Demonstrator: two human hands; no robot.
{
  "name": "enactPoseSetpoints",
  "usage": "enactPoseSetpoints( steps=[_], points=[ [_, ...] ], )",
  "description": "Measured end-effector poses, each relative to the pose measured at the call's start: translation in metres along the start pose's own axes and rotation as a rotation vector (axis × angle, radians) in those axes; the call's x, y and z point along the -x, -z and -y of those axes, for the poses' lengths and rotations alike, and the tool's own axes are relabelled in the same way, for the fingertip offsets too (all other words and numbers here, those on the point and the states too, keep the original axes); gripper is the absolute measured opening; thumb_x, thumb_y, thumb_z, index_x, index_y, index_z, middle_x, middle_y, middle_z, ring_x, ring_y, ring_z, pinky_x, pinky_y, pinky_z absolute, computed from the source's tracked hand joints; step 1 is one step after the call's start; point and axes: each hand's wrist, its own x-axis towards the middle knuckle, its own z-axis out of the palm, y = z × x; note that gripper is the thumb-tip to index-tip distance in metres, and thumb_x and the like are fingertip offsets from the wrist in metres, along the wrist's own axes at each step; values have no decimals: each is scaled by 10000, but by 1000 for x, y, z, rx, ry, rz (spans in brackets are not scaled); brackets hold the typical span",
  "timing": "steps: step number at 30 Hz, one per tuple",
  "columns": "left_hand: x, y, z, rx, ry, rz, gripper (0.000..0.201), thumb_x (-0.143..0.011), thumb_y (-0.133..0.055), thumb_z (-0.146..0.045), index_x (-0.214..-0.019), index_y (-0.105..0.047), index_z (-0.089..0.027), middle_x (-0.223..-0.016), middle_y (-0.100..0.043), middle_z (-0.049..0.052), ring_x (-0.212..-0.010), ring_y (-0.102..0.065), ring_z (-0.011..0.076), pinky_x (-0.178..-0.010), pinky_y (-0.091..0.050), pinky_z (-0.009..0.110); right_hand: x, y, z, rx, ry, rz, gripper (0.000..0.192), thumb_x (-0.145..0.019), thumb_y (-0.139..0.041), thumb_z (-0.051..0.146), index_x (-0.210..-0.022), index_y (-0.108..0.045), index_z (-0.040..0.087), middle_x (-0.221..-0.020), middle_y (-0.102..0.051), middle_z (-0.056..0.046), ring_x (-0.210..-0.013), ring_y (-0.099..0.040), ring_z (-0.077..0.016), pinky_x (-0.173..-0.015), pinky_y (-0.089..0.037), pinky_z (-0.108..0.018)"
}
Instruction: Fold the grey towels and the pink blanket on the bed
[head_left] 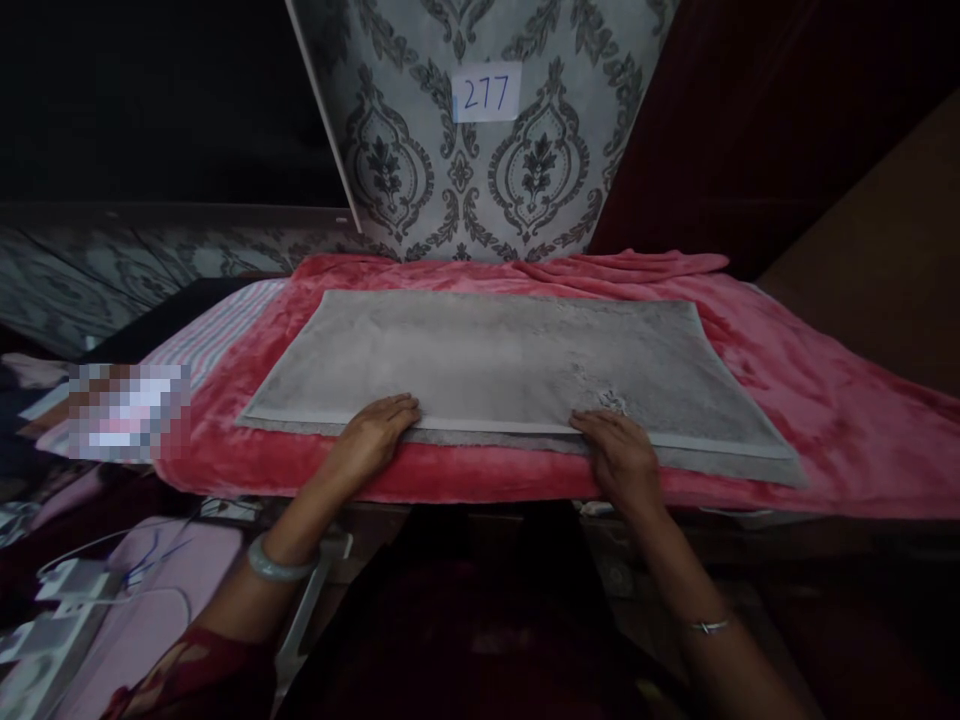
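A grey towel (465,350) lies folded over into a long rectangle. The near edge of its upper layer falls slightly short of the lower layer, which shows as a strip in front. My left hand (379,430) rests on this near edge, left of the middle, with fingers laid flat and pointing inward. To the right, my right hand (619,450) lies along the same edge, its fingers stretched out toward the left. A small patch of the towel is rumpled beyond my right fingertips. The undersides of both hands are hidden.
A red plush blanket (450,475) covers the table beneath the towel, bunched at the back. A striped cloth (217,325) lies at the left. A dark screen (165,110) stands back left; a paper marked 277 (486,92) is on the wall. A power strip (56,610) sits lower left.
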Motion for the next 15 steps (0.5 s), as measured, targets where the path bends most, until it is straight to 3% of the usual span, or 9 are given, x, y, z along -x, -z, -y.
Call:
enactPoseSetpoints(
  steps=[6,10,15],
  points=[
    [1,3,-3,-29,34,29,426,-973,-457,-186,-1373,-606,-185,-1420,-615,133,-1319,-574,275,-1102,-482,500,1,1,5,15,-86,71,351,-984,-438,190,-1151,-741,248,-1175,-739,-68,-1102,-645,-263,-995,-505,-490],
    [0,5,2,-49,35,96,564,-896,-405,-40,-1406,-584,-199,-1477,-569,105,-1361,-535,245,-1142,-443,471,0,2,-1,63,-85,124,421,-957,-436,173,-1293,-683,231,-1254,-704,-89,-1152,-612,-288,-1032,-472,-530],
    [1,7,13,-108,110,47,550,-879,-384,-21,-1330,-659,-172,-1409,-625,126,-1336,-557,278,-1110,-462,494,-8,6,-14,84,-25,145,381,-959,-433,180,-1182,-739,224,-1216,-725,-86,-1084,-634,-288,-984,-501,-521]
  ],
)
